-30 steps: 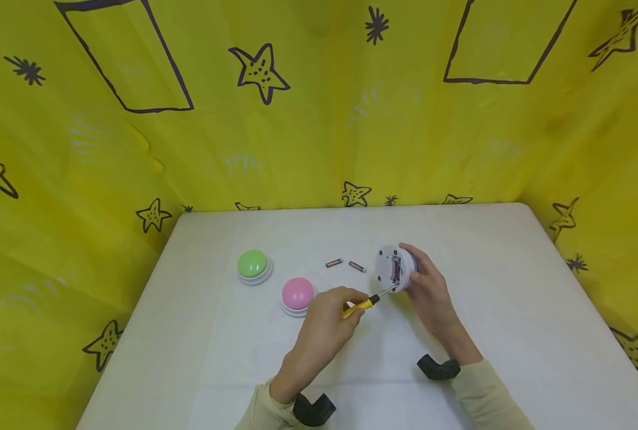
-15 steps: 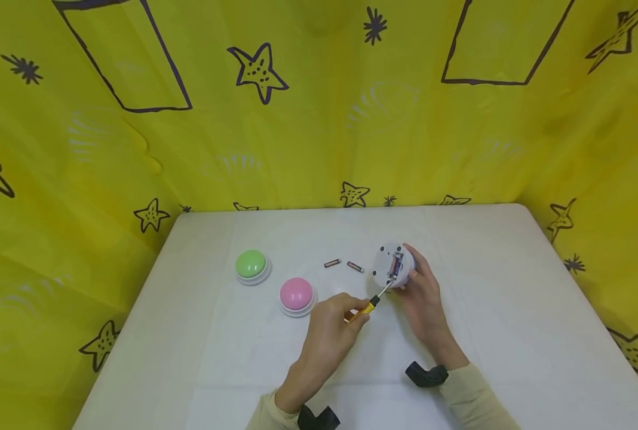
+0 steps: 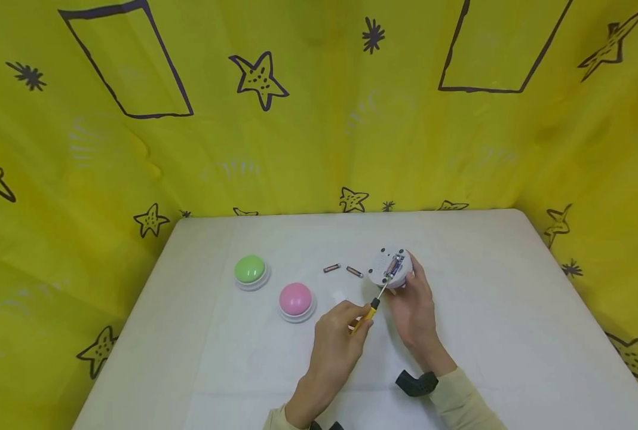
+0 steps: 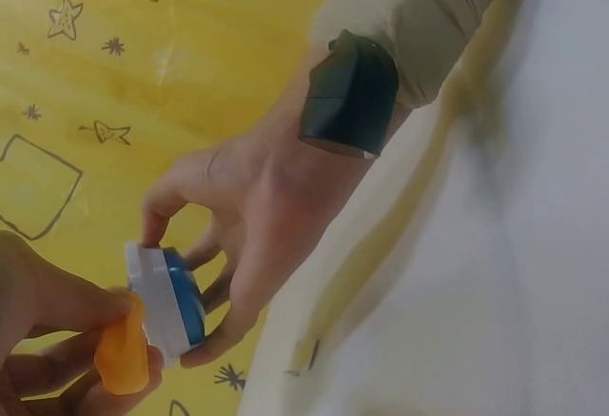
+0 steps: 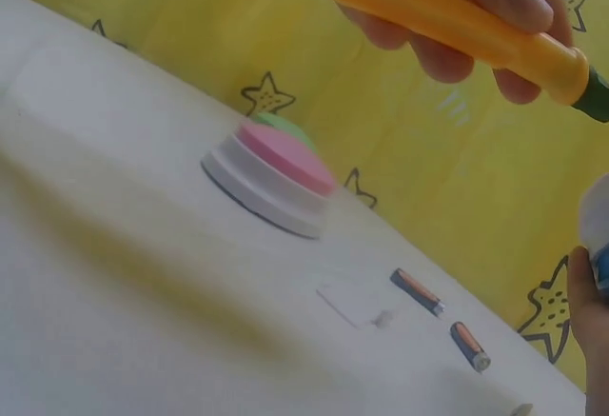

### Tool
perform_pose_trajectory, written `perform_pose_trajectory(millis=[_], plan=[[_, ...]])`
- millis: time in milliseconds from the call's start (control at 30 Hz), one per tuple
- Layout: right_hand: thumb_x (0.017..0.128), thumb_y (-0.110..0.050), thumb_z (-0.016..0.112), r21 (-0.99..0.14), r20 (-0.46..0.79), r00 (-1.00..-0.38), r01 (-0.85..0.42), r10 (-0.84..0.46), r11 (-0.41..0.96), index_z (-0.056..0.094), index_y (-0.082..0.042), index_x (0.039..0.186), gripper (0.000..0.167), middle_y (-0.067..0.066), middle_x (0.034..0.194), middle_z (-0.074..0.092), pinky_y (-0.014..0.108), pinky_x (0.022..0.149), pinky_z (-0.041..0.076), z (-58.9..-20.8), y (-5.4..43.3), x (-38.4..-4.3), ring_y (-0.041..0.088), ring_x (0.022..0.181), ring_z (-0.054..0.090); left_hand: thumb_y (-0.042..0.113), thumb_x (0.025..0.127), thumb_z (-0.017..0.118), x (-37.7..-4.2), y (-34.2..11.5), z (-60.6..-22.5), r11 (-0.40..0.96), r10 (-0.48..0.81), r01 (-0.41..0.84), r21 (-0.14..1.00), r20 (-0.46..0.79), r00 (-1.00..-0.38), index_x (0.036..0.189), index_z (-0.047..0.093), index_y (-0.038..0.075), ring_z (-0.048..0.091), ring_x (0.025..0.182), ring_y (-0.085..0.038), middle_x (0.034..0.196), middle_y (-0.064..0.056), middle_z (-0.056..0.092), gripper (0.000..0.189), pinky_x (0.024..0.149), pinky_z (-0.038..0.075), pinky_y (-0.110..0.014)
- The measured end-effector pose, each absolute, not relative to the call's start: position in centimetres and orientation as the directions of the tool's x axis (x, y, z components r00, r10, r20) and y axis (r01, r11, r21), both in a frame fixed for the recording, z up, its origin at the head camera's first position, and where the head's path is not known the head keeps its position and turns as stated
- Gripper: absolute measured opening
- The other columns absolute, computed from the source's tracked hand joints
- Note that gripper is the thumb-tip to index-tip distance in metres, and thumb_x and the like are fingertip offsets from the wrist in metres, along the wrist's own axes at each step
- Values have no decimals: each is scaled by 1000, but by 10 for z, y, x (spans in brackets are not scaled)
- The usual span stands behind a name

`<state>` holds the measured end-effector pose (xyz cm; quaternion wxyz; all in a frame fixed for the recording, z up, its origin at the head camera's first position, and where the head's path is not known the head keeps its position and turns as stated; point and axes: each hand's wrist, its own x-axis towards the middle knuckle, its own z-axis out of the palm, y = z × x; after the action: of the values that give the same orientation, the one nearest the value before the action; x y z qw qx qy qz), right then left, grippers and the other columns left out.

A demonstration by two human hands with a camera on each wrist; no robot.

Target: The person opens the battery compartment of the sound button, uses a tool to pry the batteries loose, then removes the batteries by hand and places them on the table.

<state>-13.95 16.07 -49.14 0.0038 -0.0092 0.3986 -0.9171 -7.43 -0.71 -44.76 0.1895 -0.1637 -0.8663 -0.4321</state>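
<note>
The left grip (image 3: 337, 334), nearest, is clamped on the yellow handle of a small screwdriver (image 5: 433, 11), its shaft slanting away toward the other hand. Beyond it and to its right, the right grip (image 3: 413, 306) is clamped around the side of a white button unit (image 3: 379, 263), held with its blue dome (image 4: 186, 297) turned away and its underside in view.

The step in hand looks like working the blade at the near end of the battery compartment (image 3: 400, 257). Done well, it calls for a steady right grip, a shallow blade and small levering pressure directed clear of the holding fingers; a slip could bend a contact. The compartment is uncovered and appears to hold at least one battery; whether the tip touches it is too small to tell.

Just past the left grip, a faint clear piece (image 5: 350, 306), perhaps a cover, lies on the surface (image 3: 475, 280). Left of that grip sits a pink button (image 3: 295, 300), dome up. Farther out, left of the right grip, lie two loose batteries (image 3: 354, 272), apart from each other; a green button (image 3: 250, 269) stands farthest left.
</note>
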Motion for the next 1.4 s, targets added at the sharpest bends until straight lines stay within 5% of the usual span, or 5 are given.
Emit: perform_pose_trajectory(millis=[567, 833, 1033, 1400], plan=[[109, -25, 28, -637, -24, -1000, 28, -16, -771, 11, -26, 167, 60, 2, 170, 20, 34, 111, 51, -487, 147, -142, 25, 153, 29, 0, 79, 87, -77, -12, -444, 609, 95, 493, 622, 559, -823, 102, 80, 6, 70, 72, -11, 90, -1, 78, 25, 65, 56, -15], [112, -34, 25, -555, -48, -980, 189, -196, -810, 14, -23, 167, 57, 7, 172, 11, 40, 111, 51, -489, 156, -144, 25, 151, 30, -2, 81, 86, -90, -35, -430, 680, 172, 516, 521, 571, -802, 108, 80, 11, 71, 86, -15, 98, 0, 79, 31, 74, 58, -25], [114, -39, 22, -587, -75, -933, 327, -352, -741, 4, -20, 167, 59, 7, 169, 14, 36, 107, 51, -488, 169, -141, 16, 137, 51, -7, 82, 83, -115, -58, -419, 714, 311, 608, 346, 621, -719, 109, 79, 13, 69, 92, -19, 105, 0, 78, 33, 79, 59, -27], [114, -41, 21, -620, -72, -864, 430, -498, -657, 33, -25, 151, 42, -3, 143, 55, 37, 97, 53, -483, 184, -139, 18, 123, 61, -10, 86, 74, -145, -81, -404, 714, 505, 694, 89, 620, -600, 105, 78, 14, 67, 98, -21, 104, 1, 77, 31, 74, 54, -29]])
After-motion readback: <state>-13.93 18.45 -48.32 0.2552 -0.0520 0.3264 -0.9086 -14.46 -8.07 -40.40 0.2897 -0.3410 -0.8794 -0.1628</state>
